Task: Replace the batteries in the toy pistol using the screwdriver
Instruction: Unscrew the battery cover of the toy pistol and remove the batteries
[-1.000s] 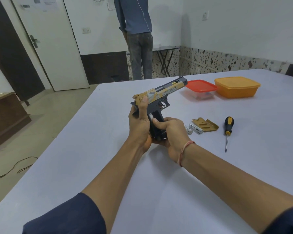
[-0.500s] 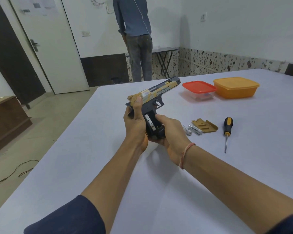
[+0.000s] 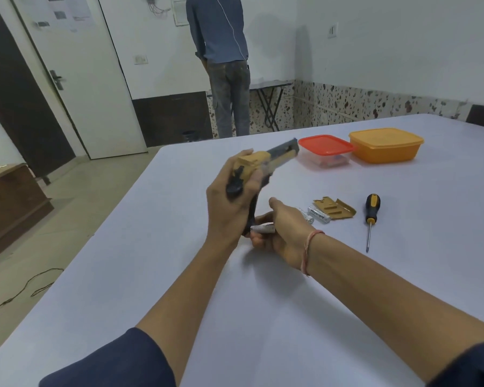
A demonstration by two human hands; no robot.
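Closest of all, two dark blue sleeves (image 3: pixel 109 364) low down, with bare arms reaching out over the pale table (image 3: pixel 179 275). Next, the right hand (image 3: pixel 282 233), with a thin red thread (image 3: pixel 309 247) round its wrist, fingers curled tight on a small white battery (image 3: pixel 261 228), thumb poking up. Just beside those fingers, at the tip of that battery, the dark bottom end of the toy pistol (image 3: pixel 252 163). A little further out and higher, the left hand (image 3: pixel 229 208), fingers wrapped round the back of the toy pistol, holding it up off the table with the barrel pointing away. Yellow on top, dark below, and a bit blurry. Lying on the table just past the right hand's fingers, two more batteries (image 3: pixel 319 215) side by side. Touching them on the far side from the fingers, a flat yellow-brown cover (image 3: pixel 336 209). Beside that, further still from the fingers, the screwdriver (image 3: pixel 372 210), with a black and yellow handle, tip pointing back this way, touched by no hand. Beyond the barrel, a clear box with a red lid (image 3: pixel 326 149), and next to it an orange box (image 3: pixel 386 145). Far off, past the table edge, a person (image 3: pixel 224 65) standing turned away by the wall, a small folding table (image 3: pixel 268 88) at that side, and a white door (image 3: pixel 76 79)
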